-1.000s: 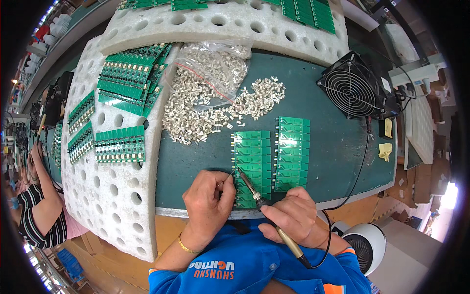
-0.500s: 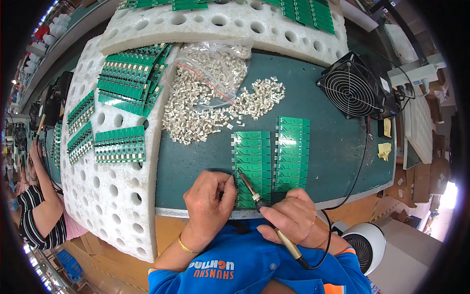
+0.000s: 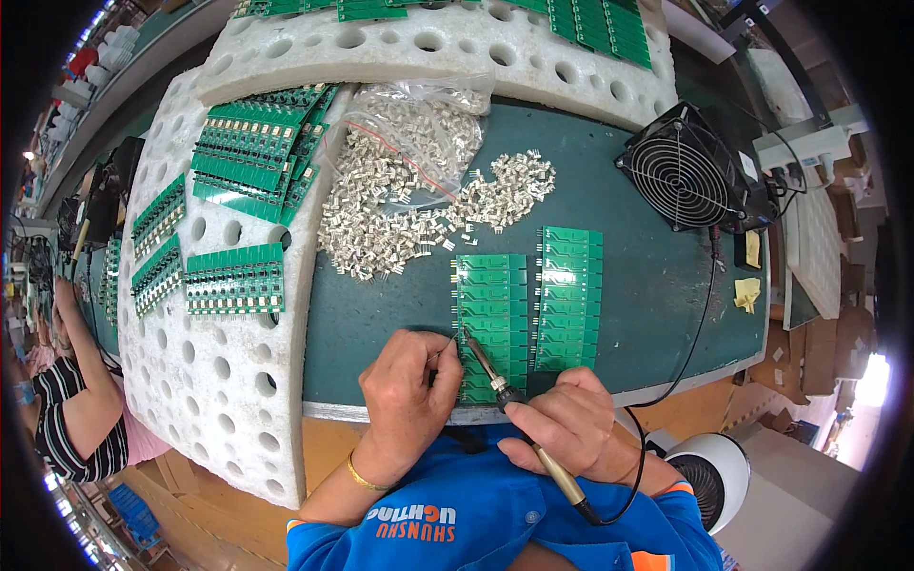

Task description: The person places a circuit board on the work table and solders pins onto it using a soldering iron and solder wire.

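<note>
In my right hand is a soldering iron, held like a pen, its tip angled up and left onto a green circuit board panel. My left hand is closed in a pinch at that panel's left edge, on what looks like a thin end of solder wire close to the iron's tip. Most of the wire is hidden by the fingers. A second green circuit board panel lies just to the right. White connectors stick out along both panels' left edges.
Loose white connectors are heaped behind the panels, partly inside a clear plastic bag. White foam boards with holes carry more circuit panels. A black fan stands at the right. The iron's cable runs along the right. Another person's arm shows far left.
Almost nothing differs. Both hands and the soldering iron keep practically the same position at the left panel's edge.
</note>
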Demonstrator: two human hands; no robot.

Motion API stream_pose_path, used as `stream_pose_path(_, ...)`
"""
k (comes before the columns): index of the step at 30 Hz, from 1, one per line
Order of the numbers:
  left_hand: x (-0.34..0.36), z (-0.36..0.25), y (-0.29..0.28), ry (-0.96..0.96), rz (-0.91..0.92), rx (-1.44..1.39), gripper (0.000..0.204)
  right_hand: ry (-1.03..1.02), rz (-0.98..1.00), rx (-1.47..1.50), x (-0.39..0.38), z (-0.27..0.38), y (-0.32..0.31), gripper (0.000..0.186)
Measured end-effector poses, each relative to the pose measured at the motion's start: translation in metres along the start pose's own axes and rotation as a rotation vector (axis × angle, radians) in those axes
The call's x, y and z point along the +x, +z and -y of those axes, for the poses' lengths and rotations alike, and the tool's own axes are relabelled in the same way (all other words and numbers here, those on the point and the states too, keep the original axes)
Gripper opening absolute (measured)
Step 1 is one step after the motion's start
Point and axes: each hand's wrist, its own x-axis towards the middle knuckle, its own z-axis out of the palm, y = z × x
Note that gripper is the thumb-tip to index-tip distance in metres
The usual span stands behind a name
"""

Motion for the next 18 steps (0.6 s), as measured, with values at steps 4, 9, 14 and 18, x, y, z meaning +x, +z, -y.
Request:
stream_pose_path(4,-0.0006,0.0012,0.0006,0.006,-0.015,-0.006,0.011,-0.01,0.007,0.006,0.0012,-0.001,0.0006,0.036)
stream_pose_path(9,-0.0002,-0.0024,-0.0029,-0.027,-0.011,-0.001,0.011,-0.007,-0.007,0.003,0.0015,-0.001,-0.0034,0.035)
stream_pose_path(14,0.0013,-0.0026,-0.0023,-0.047,-0.038,0.006,0.012,0.011,-0.024,0.016,0.0016,-0.0042,-0.0013,0.035)
stream_pose_path(18,0.0017,-0.0035,-0.004,-0.076,-0.038,-0.009,0.011,0.044,-0.051,0.042,0.0013,-0.0063,0.001,0.036)
